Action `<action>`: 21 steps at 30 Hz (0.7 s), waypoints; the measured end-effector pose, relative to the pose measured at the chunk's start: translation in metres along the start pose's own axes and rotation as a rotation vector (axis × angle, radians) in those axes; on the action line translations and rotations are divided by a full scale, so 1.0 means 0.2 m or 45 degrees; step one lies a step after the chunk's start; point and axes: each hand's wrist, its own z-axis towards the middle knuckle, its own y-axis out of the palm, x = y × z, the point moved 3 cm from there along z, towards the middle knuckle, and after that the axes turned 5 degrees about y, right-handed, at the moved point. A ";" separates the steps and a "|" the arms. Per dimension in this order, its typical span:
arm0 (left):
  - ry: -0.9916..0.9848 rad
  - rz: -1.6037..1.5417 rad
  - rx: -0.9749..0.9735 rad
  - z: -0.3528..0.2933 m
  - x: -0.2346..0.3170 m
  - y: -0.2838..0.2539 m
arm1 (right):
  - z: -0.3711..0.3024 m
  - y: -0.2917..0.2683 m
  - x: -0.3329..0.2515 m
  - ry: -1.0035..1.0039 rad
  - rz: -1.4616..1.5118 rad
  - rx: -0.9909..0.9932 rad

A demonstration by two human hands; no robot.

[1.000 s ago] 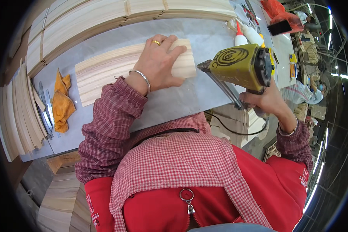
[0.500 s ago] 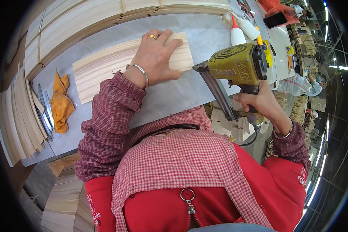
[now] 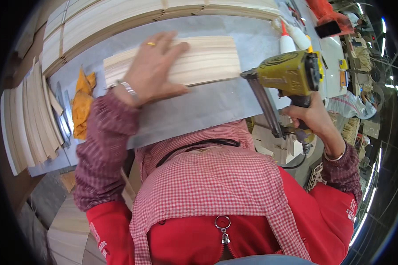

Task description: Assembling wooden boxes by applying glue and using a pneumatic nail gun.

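1. One pale wooden board (image 3: 212,59) lies flat on the grey worktop (image 3: 208,108), its long axis running crosswise before the person, its right end toward the yellow pneumatic nail gun (image 3: 287,76).
2. Right hand (image 3: 313,114): grip closed around the gun's handle, to the right of the board and nearer the body. Only the gun's nose comes up to the board's near right corner; whether they touch cannot be told.
3. Left hand (image 3: 154,70), the nearer of the two: over the board's left part, grip loose with fingers spread, nothing clasped. Blur hides any pressure; the hand covers some of the board's face.
4. Surroundings: stacked boards (image 3: 119,27) along the far side; wooden strips (image 3: 31,121) and an orange cloth (image 3: 82,102) beyond the left end; a red-nozzled white bottle (image 3: 287,45) just behind the gun, the closest obstacle there.
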 end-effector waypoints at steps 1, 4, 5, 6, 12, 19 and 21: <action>-0.014 0.009 -0.015 -0.08 -0.03 -0.07 | 0.00 0.01 0.01 -0.004 0.003 -0.021; -0.158 0.064 -0.186 -0.22 -0.10 -0.17 | -0.01 0.01 0.00 -0.079 0.026 -0.028; -0.168 0.071 -0.183 -0.24 -0.10 -0.19 | -0.01 0.01 -0.01 -0.078 0.032 -0.030; -0.175 0.077 -0.179 -0.25 -0.10 -0.19 | -0.02 0.02 -0.01 -0.076 0.039 -0.028; -0.167 0.132 -0.109 -0.26 -0.10 -0.18 | -0.03 0.05 0.00 -0.073 0.028 0.005; -0.152 0.135 0.001 -0.27 -0.11 -0.16 | -0.12 0.20 -0.14 -0.081 0.077 0.004; -0.118 0.126 0.036 -0.27 -0.11 -0.16 | -0.13 0.27 -0.20 -0.096 0.038 -0.060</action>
